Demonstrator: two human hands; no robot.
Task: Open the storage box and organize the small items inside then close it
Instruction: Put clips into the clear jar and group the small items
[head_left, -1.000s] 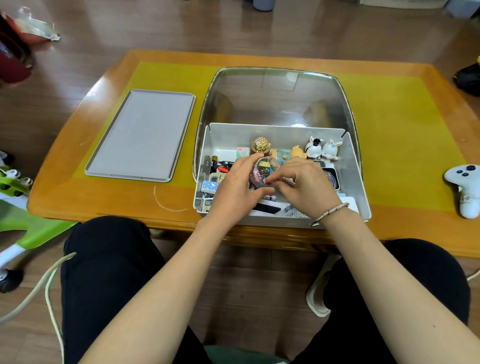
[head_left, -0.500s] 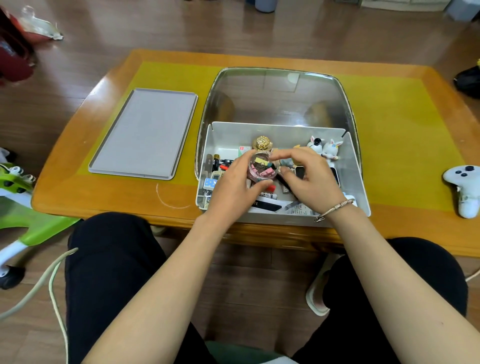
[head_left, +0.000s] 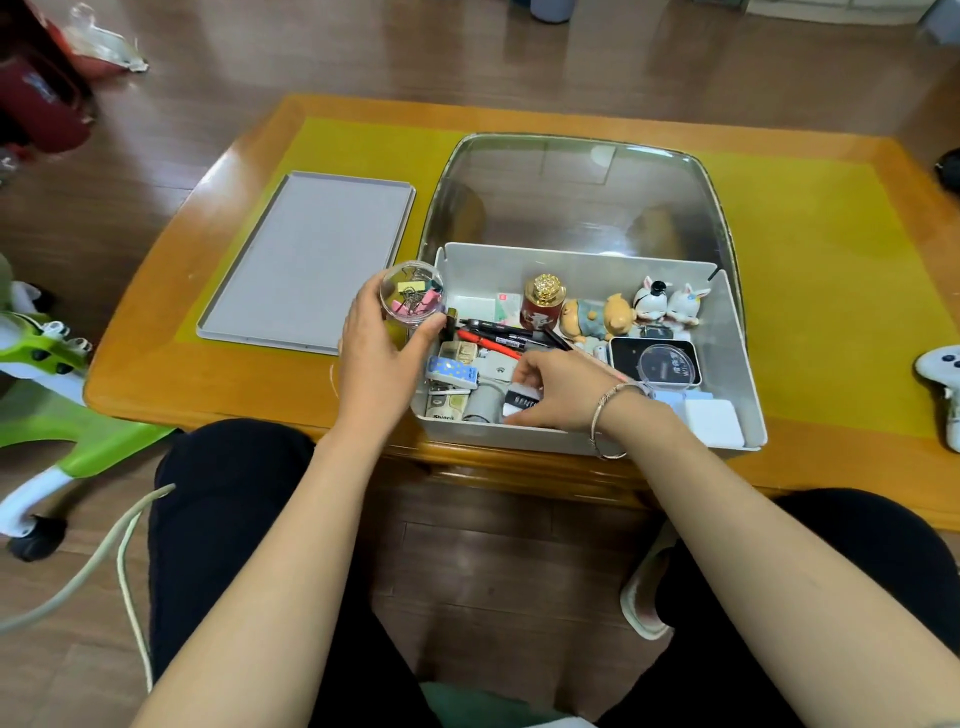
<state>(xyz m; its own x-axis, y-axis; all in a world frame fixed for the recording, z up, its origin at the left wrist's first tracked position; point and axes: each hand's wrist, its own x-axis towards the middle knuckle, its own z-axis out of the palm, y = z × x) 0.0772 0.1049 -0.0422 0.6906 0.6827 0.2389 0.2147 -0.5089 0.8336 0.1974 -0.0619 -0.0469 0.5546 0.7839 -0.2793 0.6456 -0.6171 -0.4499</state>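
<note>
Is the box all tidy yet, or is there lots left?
Not yet. The lid is open. The left hand holds a jar of clips by the box's edge; the right hand digs inside. The pens lie jumbled; closing comes last.

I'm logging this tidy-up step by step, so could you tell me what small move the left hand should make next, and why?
Probably set the clear round container of binder clips down on the grey tray. The left hand holds it above the storage box's left wall, beside that bare tray, while the right hand is reaching among the clutter inside.
</note>
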